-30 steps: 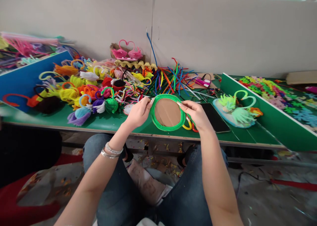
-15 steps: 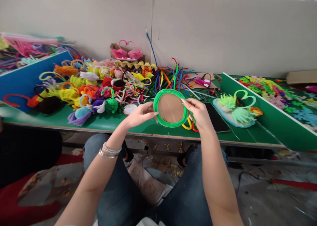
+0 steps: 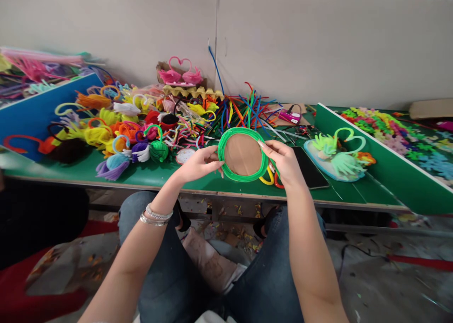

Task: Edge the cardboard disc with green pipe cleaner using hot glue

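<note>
Left hand (image 3: 201, 163): some fingertips hidden behind cardboard disc (image 3: 242, 154)
Smartphone (image 3: 311, 168): partly hidden by right hand (image 3: 283, 160)
Far-left pipe cleaners (image 3: 38, 64): blurred, cut off

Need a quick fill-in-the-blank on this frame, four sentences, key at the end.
1. The left hand and right hand hold a cardboard disc whose rim is colored ____.
2. The bracelets are on the person's ____ arm.
3. The necks of the pink swan figures together form a ____ shape.
4. In the picture, the black slab lies to the ____ of the disc.

Missing words: green; left; heart; right.
</note>
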Available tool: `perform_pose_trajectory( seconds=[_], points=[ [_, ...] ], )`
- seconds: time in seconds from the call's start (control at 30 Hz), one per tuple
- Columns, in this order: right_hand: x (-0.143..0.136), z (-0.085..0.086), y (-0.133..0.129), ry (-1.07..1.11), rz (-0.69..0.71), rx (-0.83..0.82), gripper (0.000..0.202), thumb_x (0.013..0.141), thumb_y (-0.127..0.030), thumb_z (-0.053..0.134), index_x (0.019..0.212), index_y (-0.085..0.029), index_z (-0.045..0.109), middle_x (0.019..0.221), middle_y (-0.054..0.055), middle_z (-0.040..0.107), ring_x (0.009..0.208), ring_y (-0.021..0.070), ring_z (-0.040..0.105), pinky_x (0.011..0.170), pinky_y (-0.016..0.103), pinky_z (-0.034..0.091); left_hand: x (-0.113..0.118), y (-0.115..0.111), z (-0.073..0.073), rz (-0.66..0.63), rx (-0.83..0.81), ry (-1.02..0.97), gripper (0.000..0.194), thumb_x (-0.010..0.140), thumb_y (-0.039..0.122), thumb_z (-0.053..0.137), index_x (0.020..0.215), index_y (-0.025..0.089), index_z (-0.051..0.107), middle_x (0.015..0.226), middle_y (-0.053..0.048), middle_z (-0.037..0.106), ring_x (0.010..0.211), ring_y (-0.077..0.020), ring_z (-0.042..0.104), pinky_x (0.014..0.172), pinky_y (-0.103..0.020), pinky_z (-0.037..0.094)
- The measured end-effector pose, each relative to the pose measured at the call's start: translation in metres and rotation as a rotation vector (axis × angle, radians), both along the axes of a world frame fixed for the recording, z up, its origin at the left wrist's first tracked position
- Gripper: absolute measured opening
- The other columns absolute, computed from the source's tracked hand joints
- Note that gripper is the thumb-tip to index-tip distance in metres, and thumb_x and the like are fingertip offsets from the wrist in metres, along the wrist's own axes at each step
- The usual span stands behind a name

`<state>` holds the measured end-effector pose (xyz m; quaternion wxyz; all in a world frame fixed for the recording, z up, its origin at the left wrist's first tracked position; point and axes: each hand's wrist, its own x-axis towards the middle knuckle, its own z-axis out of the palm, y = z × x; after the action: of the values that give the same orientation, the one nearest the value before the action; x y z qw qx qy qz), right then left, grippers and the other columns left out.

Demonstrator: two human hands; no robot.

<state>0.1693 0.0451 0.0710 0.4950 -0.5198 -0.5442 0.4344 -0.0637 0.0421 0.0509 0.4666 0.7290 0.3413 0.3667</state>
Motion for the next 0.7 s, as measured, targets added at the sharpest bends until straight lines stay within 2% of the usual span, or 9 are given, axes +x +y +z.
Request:
perform_pose_trajectory(
  seconds=[0.27, 0.43, 0.6, 0.7],
  points=[
    [-0.0017, 0.0027, -0.0017, 0.04, 0.009, 0.014, 0.038, 0.057, -0.051, 0.075, 0.075, -0.019, 0.065, 0.055, -0.006, 0.042, 0.042, 0.005, 0.034, 0.036, 0.022, 0.026, 0.0, 0.0016, -0.0013, 0.078, 0.106, 0.082, 0.021, 0.078, 0.034, 0.057, 0.084, 0.015, 0.049, 0.061, 0.001, 0.062, 0.054, -0.0107, 0.061, 0.047, -0.019, 0.046],
    [-0.002, 0.0025, -0.0022, 0.044, 0.012, 0.03, 0.037, 0.057, -0.049, 0.075, 0.075, -0.018, 0.064, 0.055, -0.006, 0.043, 0.042, 0.0043, 0.035, 0.035, 0.021, 0.026, -0.0004, 0.0029, -0.0029, 0.113, 0.114, 0.087, 0.022, 0.077, 0.034, 0.059, 0.08, 0.016, 0.048, 0.058, 0.003, 0.059, 0.05, -0.008, 0.056, 0.042, -0.016, 0.039],
    [-0.0011, 0.0014, -0.0014, 0.022, -0.003, 0.018, 0.034, 0.06, -0.047, 0.073, 0.074, -0.018, 0.064, 0.053, -0.007, 0.04, 0.041, 0.0042, 0.032, 0.035, 0.022, 0.022, 0.0009, 0.0014, -0.0002, 0.022, 0.002, 0.016, 0.023, 0.077, 0.035, 0.06, 0.085, 0.016, 0.049, 0.066, 0.0, 0.063, 0.06, -0.0126, 0.063, 0.05, -0.02, 0.045],
    [0.0003, 0.0002, -0.0002, 0.008, -0.005, 0.02, 0.032, 0.062, -0.047, 0.072, 0.073, -0.018, 0.063, 0.053, -0.007, 0.04, 0.041, 0.0043, 0.031, 0.036, 0.022, 0.023, 0.0004, 0.0003, 0.0023, -0.027, -0.038, -0.02, 0.022, 0.079, 0.035, 0.058, 0.086, 0.015, 0.052, 0.068, 0.0, 0.063, 0.061, -0.0127, 0.063, 0.05, -0.02, 0.044]
  ],
)
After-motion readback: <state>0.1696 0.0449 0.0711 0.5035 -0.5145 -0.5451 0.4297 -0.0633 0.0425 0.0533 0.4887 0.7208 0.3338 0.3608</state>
